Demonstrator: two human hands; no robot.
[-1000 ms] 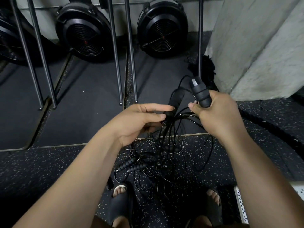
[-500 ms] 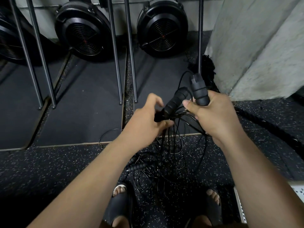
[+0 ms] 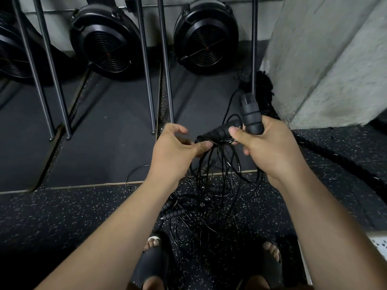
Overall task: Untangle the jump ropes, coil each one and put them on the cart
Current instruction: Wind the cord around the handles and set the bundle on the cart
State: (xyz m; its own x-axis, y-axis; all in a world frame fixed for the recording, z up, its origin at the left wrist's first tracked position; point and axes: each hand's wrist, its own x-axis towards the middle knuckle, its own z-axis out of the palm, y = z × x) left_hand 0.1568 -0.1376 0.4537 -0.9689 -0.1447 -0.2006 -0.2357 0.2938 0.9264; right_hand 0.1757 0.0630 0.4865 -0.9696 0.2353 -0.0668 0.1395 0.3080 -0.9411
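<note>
A tangle of thin black jump ropes hangs from my hands down to the speckled floor. My right hand grips an upright black foam handle together with a bunch of cords. A second black handle lies slanted between my hands; my left hand pinches its lower end and the cords there between thumb and fingers. Two more ribbed handles lie in the heap on the floor by my feet.
Two black fan wheels of rowing machines stand at the back, with several metal rails slanting down to dark mats. A concrete pillar rises at the right. A thick black battle rope crosses the floor. A white perforated edge shows at the far right.
My left hand has shifted from flat under the slanted handle to pinching its lower end. Both hands rose slightly, lifting the tangle.
</note>
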